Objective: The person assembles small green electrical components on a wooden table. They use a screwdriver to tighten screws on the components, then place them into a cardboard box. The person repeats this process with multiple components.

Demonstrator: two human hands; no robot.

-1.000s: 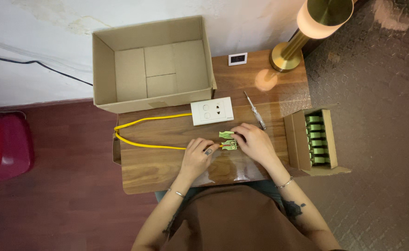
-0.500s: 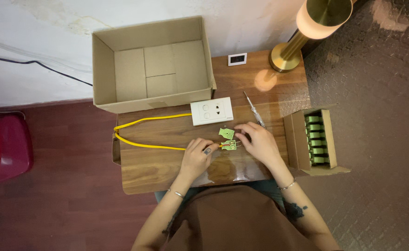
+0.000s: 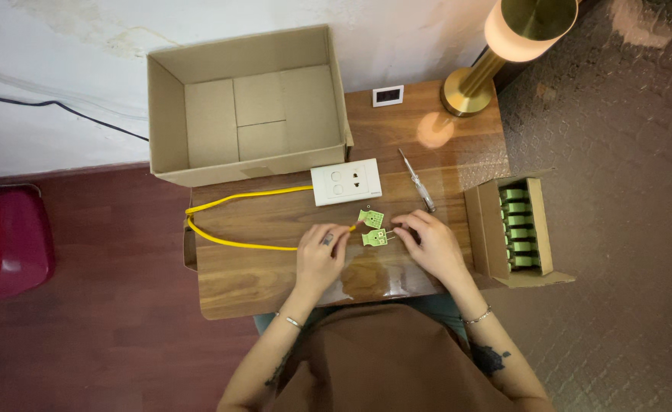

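Head view, looking straight down on a small wooden table: the left hand is pinching the end of a yellow wire with fingers curled together, holding it at the edge of a small green connector. The right hand is steadying that connector, fingertips pressed on its right side; whether they are actually pinching it or just bracing it is too small to tell. A second green connector is lying just above, near the first. To do this well, the person is probably needing to keep the connector flat and still, feeding the wire end straight in rather than at an angle. A screwdriver is lying near, above the right hand. A white socket plate is sitting behind the hands, an open cardboard box beyond it, a small box of green parts at the table's right edge, a brass lamp at the back corner.
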